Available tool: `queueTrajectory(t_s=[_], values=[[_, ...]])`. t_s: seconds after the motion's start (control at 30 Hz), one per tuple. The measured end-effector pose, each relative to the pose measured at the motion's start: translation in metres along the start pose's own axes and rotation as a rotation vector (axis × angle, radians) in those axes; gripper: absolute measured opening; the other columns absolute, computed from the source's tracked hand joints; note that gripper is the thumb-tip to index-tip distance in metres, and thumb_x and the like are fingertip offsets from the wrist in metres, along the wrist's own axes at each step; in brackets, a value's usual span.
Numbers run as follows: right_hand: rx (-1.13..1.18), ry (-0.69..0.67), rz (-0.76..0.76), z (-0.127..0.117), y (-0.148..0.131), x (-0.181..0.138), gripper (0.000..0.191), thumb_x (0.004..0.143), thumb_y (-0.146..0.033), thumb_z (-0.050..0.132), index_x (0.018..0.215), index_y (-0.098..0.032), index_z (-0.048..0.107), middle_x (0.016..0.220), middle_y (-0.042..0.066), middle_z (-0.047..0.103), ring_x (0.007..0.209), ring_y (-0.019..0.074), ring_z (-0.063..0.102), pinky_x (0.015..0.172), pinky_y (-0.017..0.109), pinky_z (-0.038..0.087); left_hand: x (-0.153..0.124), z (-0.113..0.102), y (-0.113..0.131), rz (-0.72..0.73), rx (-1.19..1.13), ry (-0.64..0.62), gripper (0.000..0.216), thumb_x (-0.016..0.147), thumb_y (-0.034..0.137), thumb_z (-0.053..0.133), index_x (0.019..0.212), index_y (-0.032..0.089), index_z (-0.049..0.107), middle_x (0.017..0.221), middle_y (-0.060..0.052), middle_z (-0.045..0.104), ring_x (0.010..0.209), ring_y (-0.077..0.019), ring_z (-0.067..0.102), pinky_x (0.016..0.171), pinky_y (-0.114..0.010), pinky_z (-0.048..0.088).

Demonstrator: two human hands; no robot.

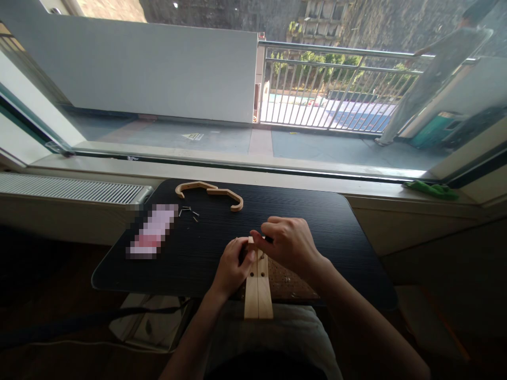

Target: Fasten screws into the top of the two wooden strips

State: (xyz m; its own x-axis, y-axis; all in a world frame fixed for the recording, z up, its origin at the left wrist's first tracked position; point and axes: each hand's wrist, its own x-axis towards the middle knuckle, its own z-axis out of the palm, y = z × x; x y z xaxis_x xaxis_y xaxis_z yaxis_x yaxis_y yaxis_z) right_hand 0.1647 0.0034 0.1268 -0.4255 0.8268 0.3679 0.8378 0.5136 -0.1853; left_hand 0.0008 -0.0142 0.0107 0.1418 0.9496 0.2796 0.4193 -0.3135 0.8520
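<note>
At the lower centre of the frame, the left hand's grip (233, 268) is closed around the upper part of a pair of pale wooden pieces (258, 295), its thumb pressed against their left side and the fingers curled past the far end. The pieces lie side by side with a seam between them, their near ends reaching past the worktop's (317, 211) near edge. Two dark holes sit level with each other, and a screw (262, 257) stands above the right one.

Just right of the left hand, the right hand's grip (291, 240) is curled shut over the far end of the wood, thumb and forefinger pinching a small dark object (269, 239); most of it is hidden, so its kind cannot be told. A brown board (291, 282) lies beneath the wood.

Left of centre, a pale sheet with a pink patch (154, 229) is pixelated, so any print on it is unreadable. Loose screws (195, 213) lie just right of it, near two curved wooden parts (226, 193). Beyond the window, upper left of centre, a triangular floor label (193, 136) is too small to read.
</note>
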Motion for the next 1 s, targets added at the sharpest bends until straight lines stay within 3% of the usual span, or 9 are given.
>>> queueTrajectory(t_s=[0.17,0.33,0.43,0.53,0.63,0.77,1.0], values=[[0.028,-0.107,0.033,-0.004,-0.002,0.003,0.045,0.098,-0.041,0.05,0.063,-0.017,0.065,0.064,0.001,0.06,0.05,0.0098,0.043,0.051,0.028,0.017,0.0,0.0,-0.001,-0.004,0.014,-0.002,0.014,0.088,0.028,0.053,0.097,0.02,0.061,0.097,-0.008,0.067,0.094,-0.0239,0.063,0.088,-0.041,0.051],[0.441,-0.068,-0.012,0.009,0.0,-0.002,0.02,0.096,-0.03,0.056,0.087,-0.019,0.07,0.085,0.003,0.072,0.07,0.0128,0.061,0.062,0.024,0.036,0.001,0.0,0.0,0.009,0.02,0.016,0.014,0.088,0.029,0.053,0.094,0.02,0.062,0.093,-0.007,0.068,0.091,-0.0237,0.064,0.087,-0.04,0.052],[0.649,-0.089,0.054,0.018,0.0,-0.004,0.019,0.095,-0.028,0.056,0.081,-0.018,0.066,0.068,0.0,0.067,0.062,0.0115,0.058,0.06,0.023,0.037,0.002,0.0,0.001,0.012,0.015,0.015,0.015,0.088,0.028,0.052,0.095,0.02,0.063,0.093,-0.007,0.068,0.09,-0.0236,0.064,0.086,-0.039,0.052],[0.712,-0.141,0.126,0.02,0.001,-0.005,0.023,0.094,-0.032,0.055,0.075,-0.019,0.058,0.06,-0.003,0.059,0.055,0.0106,0.05,0.054,0.023,0.033,0.001,-0.001,0.002,0.01,0.015,0.01,0.016,0.088,0.028,0.052,0.096,0.02,0.063,0.093,-0.007,0.068,0.091,-0.0237,0.064,0.087,-0.04,0.052],[0.77,-0.207,0.145,0.016,0.003,-0.007,0.025,0.094,-0.035,0.051,0.075,-0.02,0.053,0.061,-0.003,0.056,0.056,0.0112,0.047,0.054,0.023,0.033,0.001,-0.001,0.003,0.015,0.005,0.004,0.018,0.088,0.029,0.052,0.098,0.02,0.063,0.095,-0.007,0.068,0.092,-0.0236,0.063,0.087,-0.039,0.051],[0.912,-0.264,0.088,0.006,0.006,-0.01,0.018,0.091,-0.025,0.038,0.078,-0.02,0.051,0.072,-0.001,0.057,0.065,0.0134,0.051,0.064,0.026,0.04,0.002,-0.002,0.005,-0.002,0.007,-0.014,0.016,0.088,0.029,0.051,0.097,0.021,0.062,0.094,-0.006,0.067,0.092,-0.023,0.062,0.088,-0.039,0.05],[1.075,-0.317,0.075,0.004,0.009,-0.012,0.017,0.09,-0.021,0.042,0.088,-0.018,0.059,0.082,0.002,0.064,0.077,0.0171,0.058,0.074,0.03,0.046,0.001,-0.003,0.005,-0.023,0.002,-0.026,0.013,0.088,0.029,0.052,0.094,0.022,0.061,0.09,-0.005,0.065,0.09,-0.0232,0.062,0.087,-0.04,0.05]])
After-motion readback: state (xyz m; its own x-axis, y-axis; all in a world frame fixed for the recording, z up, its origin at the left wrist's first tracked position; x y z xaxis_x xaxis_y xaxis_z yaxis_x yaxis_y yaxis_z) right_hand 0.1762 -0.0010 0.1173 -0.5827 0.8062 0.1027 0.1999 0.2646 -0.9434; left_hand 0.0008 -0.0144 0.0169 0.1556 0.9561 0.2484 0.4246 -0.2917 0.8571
